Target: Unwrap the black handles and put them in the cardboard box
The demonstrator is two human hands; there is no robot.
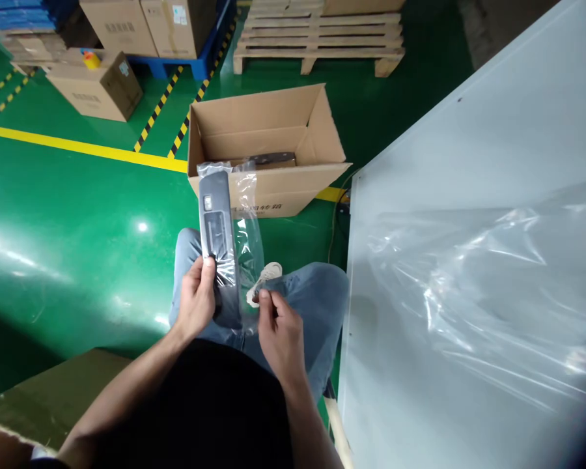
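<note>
My left hand [198,296] is wrapped round a long grey plastic panel [215,225], thumb on its face. The panel is upright above my lap, with a small light square near its top and a recess below. A clear plastic bag [247,244] surrounds the panel, and its loose side hangs to the right. My right hand [282,329] is closed in a pinch at that loose side of the bag. Beyond my knees stands an open cardboard box [273,185] with a dark panel [273,158] inside; the rest of its contents is hidden.
To the right is a light grey tabletop [381,391] with a clear plastic sheet [449,293] on it. A wooden pallet [317,39] lies behind the box. Closed cartons [95,91] stand at the far left, near a blue pallet [195,65]. Another carton [53,391] is at the lower left.
</note>
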